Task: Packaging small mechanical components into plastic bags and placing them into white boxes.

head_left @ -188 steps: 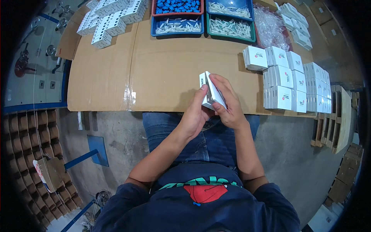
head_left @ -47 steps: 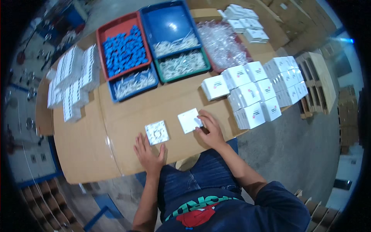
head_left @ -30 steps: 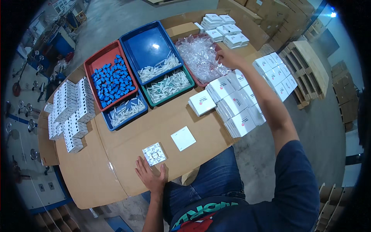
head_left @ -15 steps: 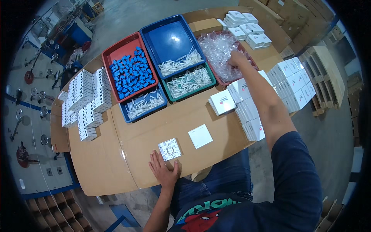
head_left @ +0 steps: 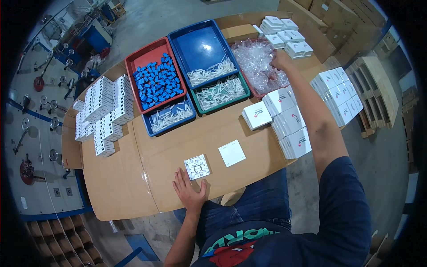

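My left hand (head_left: 189, 191) lies on the cardboard-covered table with fingers spread, its fingertips beside a square white housing (head_left: 197, 167) with its ribbed inside facing up. To the right of the housing lies a flat white square plate (head_left: 231, 153), which neither hand touches. My right arm stretches far forward, and my right hand (head_left: 280, 60) reaches into a red tray (head_left: 256, 93) heaped with clear plastic bags (head_left: 254, 60). Its fingers are bent down at the bags' right edge and partly hidden, so any grip on a bag cannot be made out.
Blue parts fill a red tray (head_left: 147, 49). White plastic pins lie in a large blue tray (head_left: 195, 42), a green tray (head_left: 246, 95) and a small blue tray (head_left: 149, 127). Stacked white boxes (head_left: 100, 104) stand left; white packs (head_left: 287, 120) stand right, below my right forearm.
My right hand has shifted slightly up and right within the bag tray, and the bags have moved. My left hand stays by the housing. The whole view has shifted slightly.
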### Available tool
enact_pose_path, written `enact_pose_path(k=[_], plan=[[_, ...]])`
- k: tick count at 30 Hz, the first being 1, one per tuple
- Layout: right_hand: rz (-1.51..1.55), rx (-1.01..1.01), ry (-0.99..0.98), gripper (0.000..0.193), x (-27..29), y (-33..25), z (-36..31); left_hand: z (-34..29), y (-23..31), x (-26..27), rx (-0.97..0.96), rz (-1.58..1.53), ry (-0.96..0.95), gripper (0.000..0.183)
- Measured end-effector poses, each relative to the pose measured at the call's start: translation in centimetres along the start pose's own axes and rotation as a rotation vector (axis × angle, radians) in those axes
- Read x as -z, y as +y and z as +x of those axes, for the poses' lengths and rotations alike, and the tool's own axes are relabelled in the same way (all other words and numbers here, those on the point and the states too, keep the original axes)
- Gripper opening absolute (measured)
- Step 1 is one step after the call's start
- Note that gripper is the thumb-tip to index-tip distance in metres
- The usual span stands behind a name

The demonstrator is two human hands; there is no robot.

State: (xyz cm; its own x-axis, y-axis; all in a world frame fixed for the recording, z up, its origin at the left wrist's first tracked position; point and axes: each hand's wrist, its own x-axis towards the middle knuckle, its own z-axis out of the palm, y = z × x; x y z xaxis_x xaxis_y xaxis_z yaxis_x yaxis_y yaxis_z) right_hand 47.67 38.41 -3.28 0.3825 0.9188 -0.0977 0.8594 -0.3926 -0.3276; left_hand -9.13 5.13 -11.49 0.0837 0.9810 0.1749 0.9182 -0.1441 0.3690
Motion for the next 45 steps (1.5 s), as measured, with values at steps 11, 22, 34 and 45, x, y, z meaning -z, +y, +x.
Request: enact_pose_path(k=[11, 22, 34, 45], plan=[[0.715, 0.216, 0.002, 0.017, 6.7, -4.8, -18.3, -1.7, -1.7, -1.0, 0.069, -0.631, 0.355, 0.057], [1.067, 0.101, -0.234, 0.014, 1.5, -7.9, -32.9, -0.1, 4.2, 0.4, 0.304, -1.145, 0.204, 0.036], [1.153, 0.111, -0.575, 0.013, -5.3, -11.8, -40.3, 2.9, 13.9, 2.8, 0.433, -1.398, -0.134, 0.026], [1.104, 0.216, -0.677, 0.016, -4.6, -12.0, -41.0, 2.9, 14.4, 4.0, 0.385, -1.420, 0.062, 0.022]])
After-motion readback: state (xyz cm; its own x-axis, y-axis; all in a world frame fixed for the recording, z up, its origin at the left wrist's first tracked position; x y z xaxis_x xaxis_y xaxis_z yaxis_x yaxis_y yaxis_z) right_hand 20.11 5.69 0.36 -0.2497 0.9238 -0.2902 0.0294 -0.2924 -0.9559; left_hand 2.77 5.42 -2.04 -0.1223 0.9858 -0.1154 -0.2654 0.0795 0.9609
